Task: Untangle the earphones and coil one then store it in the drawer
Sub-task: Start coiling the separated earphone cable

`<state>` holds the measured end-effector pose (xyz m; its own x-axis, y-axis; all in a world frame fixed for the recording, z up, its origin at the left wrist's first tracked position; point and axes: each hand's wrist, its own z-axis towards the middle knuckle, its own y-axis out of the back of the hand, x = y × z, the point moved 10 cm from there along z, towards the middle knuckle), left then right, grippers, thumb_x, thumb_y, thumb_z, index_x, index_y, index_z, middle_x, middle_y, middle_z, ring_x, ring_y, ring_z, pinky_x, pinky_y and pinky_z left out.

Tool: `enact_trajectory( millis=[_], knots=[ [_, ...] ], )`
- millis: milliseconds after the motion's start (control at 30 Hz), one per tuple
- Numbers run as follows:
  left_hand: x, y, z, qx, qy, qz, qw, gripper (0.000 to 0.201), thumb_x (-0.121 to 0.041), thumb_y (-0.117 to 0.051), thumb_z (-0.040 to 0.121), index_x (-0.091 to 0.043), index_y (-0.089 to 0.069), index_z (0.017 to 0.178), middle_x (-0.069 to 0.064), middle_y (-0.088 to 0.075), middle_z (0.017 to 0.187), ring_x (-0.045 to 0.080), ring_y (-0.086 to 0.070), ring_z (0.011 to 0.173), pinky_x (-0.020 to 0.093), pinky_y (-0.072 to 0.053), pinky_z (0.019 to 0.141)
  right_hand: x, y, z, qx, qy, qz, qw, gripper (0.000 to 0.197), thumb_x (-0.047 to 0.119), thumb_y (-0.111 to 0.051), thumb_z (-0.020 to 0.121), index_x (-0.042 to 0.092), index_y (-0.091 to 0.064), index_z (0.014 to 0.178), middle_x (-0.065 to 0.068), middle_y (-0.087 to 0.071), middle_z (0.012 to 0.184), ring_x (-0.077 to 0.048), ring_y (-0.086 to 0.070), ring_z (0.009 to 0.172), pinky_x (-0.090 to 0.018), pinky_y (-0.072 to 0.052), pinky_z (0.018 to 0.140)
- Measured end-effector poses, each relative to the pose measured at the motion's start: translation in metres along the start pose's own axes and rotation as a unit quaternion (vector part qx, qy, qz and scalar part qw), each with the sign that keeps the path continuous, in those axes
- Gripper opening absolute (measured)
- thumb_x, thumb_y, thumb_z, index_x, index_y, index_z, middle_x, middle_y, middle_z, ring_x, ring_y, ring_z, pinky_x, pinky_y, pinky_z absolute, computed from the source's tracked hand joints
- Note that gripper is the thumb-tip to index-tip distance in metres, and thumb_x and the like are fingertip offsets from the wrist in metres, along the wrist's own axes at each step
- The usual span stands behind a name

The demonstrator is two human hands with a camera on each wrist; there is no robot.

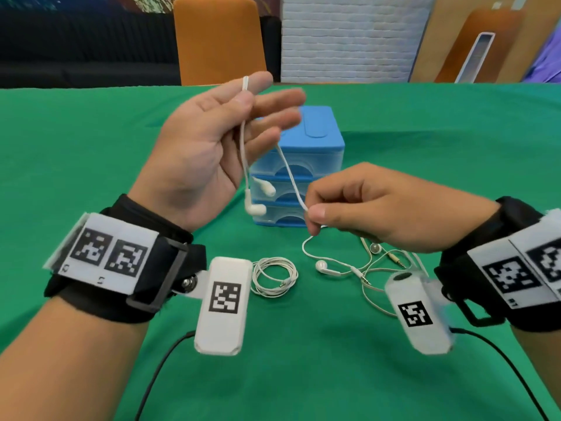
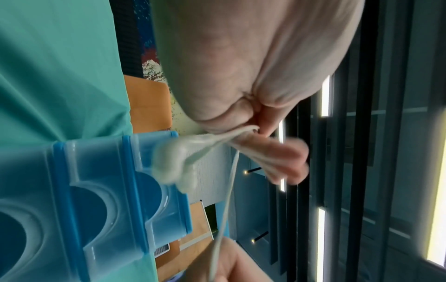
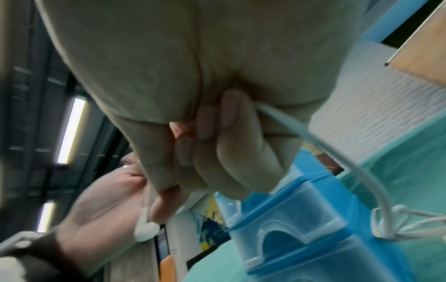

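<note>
My left hand (image 1: 209, 147) was raised palm-up above the table, thumb pressing a white earphone cord (image 1: 243, 138) against the forefinger, the other fingers loosely spread. A short doubled end of that cord stuck up past the pinch. Below the pinch, two earbuds (image 1: 258, 199) dangled free, just off the heel of my palm and in front of the blue drawer unit (image 1: 306, 177). In the left wrist view I could see the same buds (image 2: 173, 166) hanging blurred before the drawer fronts (image 2: 96, 200), with the cord gathered at my fingers (image 2: 277, 152).

From the left pinch the cord ran down and to the right to my right hand (image 1: 379, 208), which held it between thumb and forefinger, the other fingers curled under. The right wrist view showed those curled fingers (image 3: 229, 152) with the cord (image 3: 350, 167) leaving the grip and bending down toward the cloth.

Under the left wrist, on the green tablecloth (image 1: 303, 360), lay a neatly coiled earphone (image 1: 274, 276). Below my right grip, the cord dropped into a loose tangle (image 1: 364, 268) of white earphones with buds and jack plugs showing, resting on the cloth just in front of the drawer unit. All three drawers of the unit looked closed.
</note>
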<state>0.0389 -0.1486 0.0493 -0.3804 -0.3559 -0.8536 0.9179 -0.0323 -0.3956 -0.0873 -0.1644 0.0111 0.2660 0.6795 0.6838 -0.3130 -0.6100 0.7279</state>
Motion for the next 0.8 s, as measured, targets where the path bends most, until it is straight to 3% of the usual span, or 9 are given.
enact_trajectory(
  millis=[33,100,167,233,367,500,600,700,800],
  knots=[
    [0.0,-0.001,0.001,0.002,-0.006,-0.021,1.0,0.034,-0.002,-0.032,0.106,0.005,-0.043,0.138,0.016,-0.073,0.115,0.017,-0.073,0.099,0.019,-0.058,0.078,0.005,-0.003,-0.002,0.017,0.004,0.01,1.0,0.023,0.016,-0.054,0.102,0.005,-0.067,0.086,0.012,-0.037,0.051,-0.004,-0.03,0.046,-0.01,-0.028,0.047],
    [-0.001,0.0,0.001,-0.001,-0.024,-0.024,0.999,0.039,0.005,-0.033,0.104,0.005,-0.038,0.142,0.021,-0.065,0.131,0.025,-0.066,0.118,0.028,-0.055,0.096,0.017,-0.006,-0.007,0.045,0.017,0.028,0.998,0.023,0.018,-0.054,0.102,0.006,-0.067,0.086,0.011,-0.036,0.052,-0.006,-0.03,0.046,-0.011,-0.028,0.047],
    [-0.002,-0.001,0.0,0.0,-0.039,0.029,0.999,0.046,0.009,-0.034,0.102,0.002,-0.033,0.147,0.019,-0.061,0.137,0.025,-0.063,0.123,0.031,-0.052,0.101,0.03,-0.001,-0.011,0.056,0.036,0.043,0.997,0.025,0.023,-0.055,0.102,0.01,-0.068,0.086,0.004,-0.034,0.054,-0.011,-0.027,0.047,-0.02,-0.026,0.045],
    [-0.002,-0.01,-0.002,0.021,-0.052,0.124,0.991,0.051,0.008,-0.035,0.102,0.0,-0.027,0.152,0.017,-0.06,0.137,0.023,-0.065,0.121,0.033,-0.051,0.102,0.04,0.013,-0.014,0.036,0.059,0.072,0.995,0.025,0.024,-0.055,0.099,0.008,-0.068,0.086,0.002,-0.032,0.052,-0.013,-0.024,0.045,-0.021,-0.024,0.042],
    [0.004,-0.031,-0.009,0.081,-0.05,0.252,0.963,0.051,0.001,-0.036,0.106,-0.002,-0.023,0.155,0.01,-0.074,0.11,0.018,-0.074,0.083,0.029,-0.057,0.081,0.052,0.059,-0.018,-0.071,0.099,0.13,0.984,0.027,0.024,-0.055,0.094,0.004,-0.065,0.08,0.001,-0.025,0.051,-0.016,-0.016,0.044,-0.018,-0.016,0.043],
    [0.011,-0.046,-0.015,0.119,-0.03,0.301,0.946,0.038,-0.009,-0.038,0.107,-0.003,-0.046,0.144,0.014,-0.073,0.081,0.023,-0.06,0.051,0.029,-0.051,0.055,0.041,0.094,-0.018,-0.192,0.093,0.118,0.97,0.03,0.021,-0.053,0.1,0.009,-0.06,0.073,0.004,-0.023,0.049,-0.016,-0.013,0.045,-0.018,-0.014,0.043],
    [0.017,-0.048,-0.017,0.144,0.005,0.276,0.95,0.032,-0.012,-0.039,0.106,-0.004,-0.06,0.128,0.011,-0.064,0.067,0.021,-0.049,0.043,0.028,-0.044,0.046,0.023,0.105,-0.015,-0.248,0.073,0.095,0.961,0.032,0.021,-0.053,0.103,0.013,-0.059,0.073,0.008,-0.029,0.046,-0.016,-0.017,0.043,-0.019,-0.017,0.043],
    [0.024,-0.052,-0.022,0.186,0.048,0.219,0.957,0.03,-0.014,-0.039,0.104,0.001,-0.064,0.103,0.009,-0.056,0.06,0.017,-0.04,0.041,0.023,-0.036,0.046,-0.002,0.107,-0.012,-0.295,0.045,0.101,0.949,0.034,0.025,-0.055,0.102,0.016,-0.058,0.07,0.008,-0.03,0.044,-0.015,-0.019,0.041,-0.019,-0.018,0.042],
    [0.022,-0.056,-0.025,0.2,0.057,0.149,0.967,0.029,-0.017,-0.037,0.102,-0.003,-0.058,0.089,0.005,-0.049,0.055,0.015,-0.031,0.042,0.039,-0.021,0.05,-0.024,0.098,-0.007,-0.313,0.022,0.134,0.94,0.036,0.026,-0.056,0.102,0.016,-0.055,0.068,0.003,-0.028,0.046,-0.013,-0.018,0.04,-0.018,-0.018,0.042]
  ],
)
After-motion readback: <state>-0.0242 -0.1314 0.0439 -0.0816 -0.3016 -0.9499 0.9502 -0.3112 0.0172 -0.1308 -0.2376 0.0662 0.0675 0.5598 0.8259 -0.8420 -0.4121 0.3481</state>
